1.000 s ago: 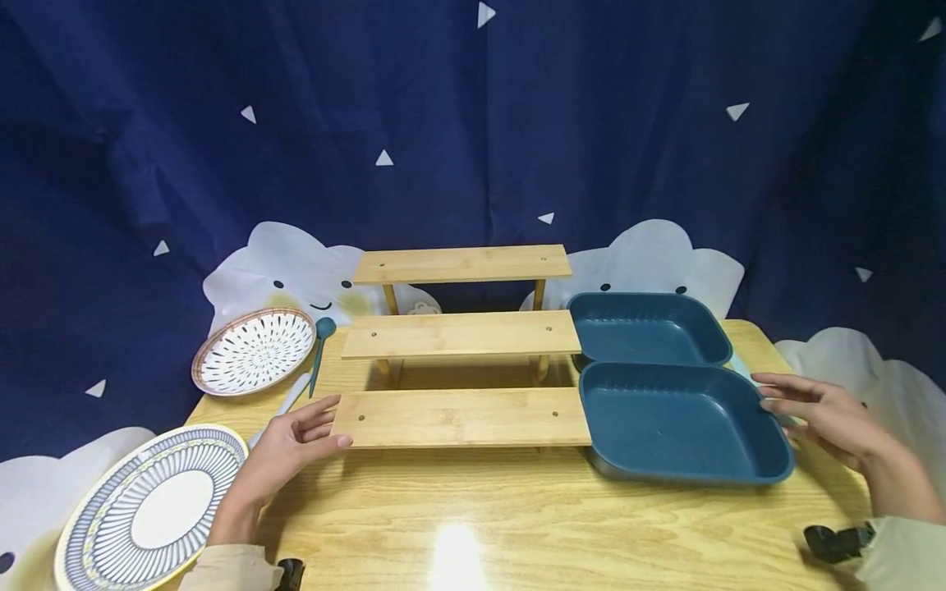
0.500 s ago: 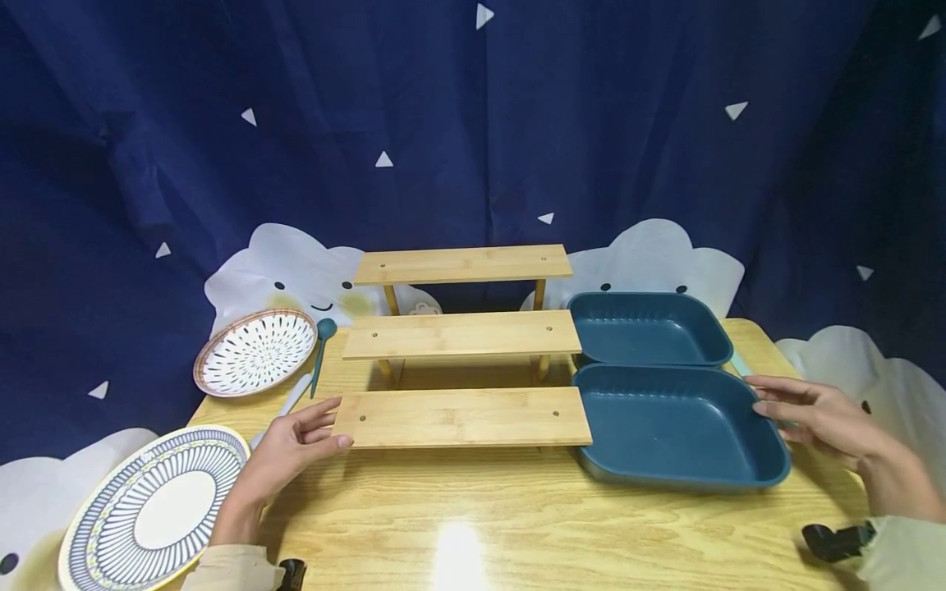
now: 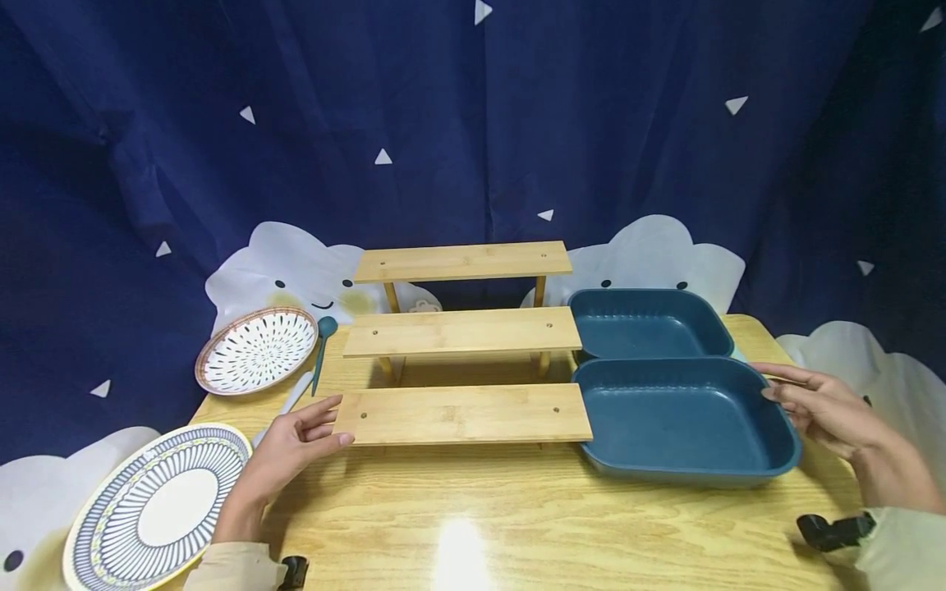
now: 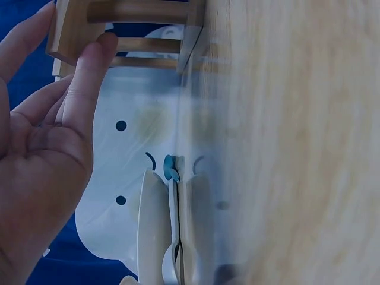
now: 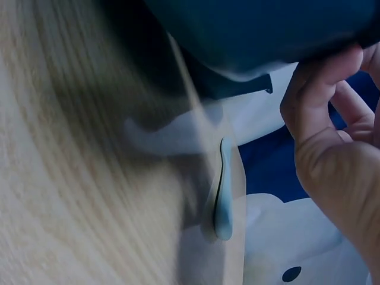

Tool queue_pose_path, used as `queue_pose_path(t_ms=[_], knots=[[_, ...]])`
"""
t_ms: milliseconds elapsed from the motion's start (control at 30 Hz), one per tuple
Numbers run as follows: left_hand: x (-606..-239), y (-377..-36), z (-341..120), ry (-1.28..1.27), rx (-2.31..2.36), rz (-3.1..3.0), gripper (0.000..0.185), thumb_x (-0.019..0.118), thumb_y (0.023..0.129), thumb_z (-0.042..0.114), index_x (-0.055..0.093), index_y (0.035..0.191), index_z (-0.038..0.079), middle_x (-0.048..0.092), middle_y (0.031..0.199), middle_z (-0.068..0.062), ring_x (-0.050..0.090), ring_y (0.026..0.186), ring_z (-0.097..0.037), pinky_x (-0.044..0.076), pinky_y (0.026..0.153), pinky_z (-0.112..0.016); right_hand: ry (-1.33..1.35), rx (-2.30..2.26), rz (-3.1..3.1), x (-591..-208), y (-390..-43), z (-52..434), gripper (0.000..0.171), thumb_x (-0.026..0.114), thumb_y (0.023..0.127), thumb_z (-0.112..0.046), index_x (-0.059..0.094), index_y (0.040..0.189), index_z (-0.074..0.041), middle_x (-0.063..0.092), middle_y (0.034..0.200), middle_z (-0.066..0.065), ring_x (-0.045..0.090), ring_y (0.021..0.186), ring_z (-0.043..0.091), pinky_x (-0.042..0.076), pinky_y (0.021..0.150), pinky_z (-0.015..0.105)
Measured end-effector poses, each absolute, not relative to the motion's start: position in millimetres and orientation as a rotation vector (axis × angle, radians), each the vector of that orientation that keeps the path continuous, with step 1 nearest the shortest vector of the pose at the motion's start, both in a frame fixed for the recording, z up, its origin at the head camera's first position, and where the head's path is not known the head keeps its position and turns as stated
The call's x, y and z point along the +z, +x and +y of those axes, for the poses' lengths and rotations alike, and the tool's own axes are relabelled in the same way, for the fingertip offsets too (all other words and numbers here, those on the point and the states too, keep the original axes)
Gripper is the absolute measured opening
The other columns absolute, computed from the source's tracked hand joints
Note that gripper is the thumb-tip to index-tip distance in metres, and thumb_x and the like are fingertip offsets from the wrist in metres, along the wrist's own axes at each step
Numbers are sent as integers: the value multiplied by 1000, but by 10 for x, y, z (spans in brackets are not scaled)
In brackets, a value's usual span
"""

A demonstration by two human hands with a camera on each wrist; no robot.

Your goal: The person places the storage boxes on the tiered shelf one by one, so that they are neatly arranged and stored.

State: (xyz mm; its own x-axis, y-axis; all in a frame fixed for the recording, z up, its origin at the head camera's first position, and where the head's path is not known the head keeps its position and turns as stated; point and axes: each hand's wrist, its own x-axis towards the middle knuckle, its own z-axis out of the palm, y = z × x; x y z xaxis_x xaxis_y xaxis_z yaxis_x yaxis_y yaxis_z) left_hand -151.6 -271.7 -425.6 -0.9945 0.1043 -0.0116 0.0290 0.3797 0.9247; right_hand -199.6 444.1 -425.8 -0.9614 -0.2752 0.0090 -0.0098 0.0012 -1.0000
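A three-tier bamboo stand stands in the middle of the table. My left hand holds the left end of its lowest board, thumb at the front and fingers behind. That hand also shows in the left wrist view beside the stand's wooden bars. My right hand grips the right rim of the front dark teal tray, thumb on the rim and fingers outside. The tray's left side meets the lowest board's right end. In the right wrist view, the tray fills the top above the hand.
A second teal tray sits behind the front one. At the left are a speckled plate, a blue-patterned plate, a teal spoon and a white utensil. A pale green handle lies at the table's right edge.
The front tray first slid slightly left, against the stand, then its right side moved back to the right and a little away from me. My left hand and the stand stay in place.
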Motion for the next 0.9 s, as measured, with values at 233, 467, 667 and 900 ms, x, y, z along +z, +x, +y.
queue_pose_path(t_ms=[233, 467, 667, 900], knots=[[-4253, -1521, -2719, 126, 1709, 2552, 72, 80, 89, 19, 47, 150, -2, 53, 139, -31, 59, 120, -35, 52, 87, -20, -252, -2152, 2057, -4176, -1991, 4462, 54, 40, 102, 10, 75, 117, -27, 58, 77, -7, 19, 60, 16, 14, 49, 34], [-4260, -1525, -2726, 113, 1703, 2536, 73, 80, 90, 20, 46, 150, -1, 51, 141, -31, 54, 126, -40, 50, 90, -20, -139, -2233, 2047, -4063, -1968, 4528, 56, 41, 102, 12, 76, 114, -30, 37, 64, -3, 23, 57, 14, 21, 46, 31], [-4272, -1529, -2734, 94, 1732, 2502, 73, 79, 90, 19, 45, 151, -1, 50, 141, -31, 53, 128, -41, 50, 91, -20, -356, -2375, 1769, -3953, -1989, 4603, 54, 31, 105, 12, 71, 129, -16, 68, 83, -1, 54, 60, 5, 53, 53, 21], [-4281, -1532, -2738, 107, 1799, 2443, 73, 79, 90, 14, 43, 150, -5, 51, 141, -31, 52, 128, -39, 50, 91, -20, -414, -2472, 1656, -3760, -2046, 4512, 52, 29, 106, 12, 69, 130, -10, 75, 107, 9, 68, 66, 13, 59, 60, 26]])
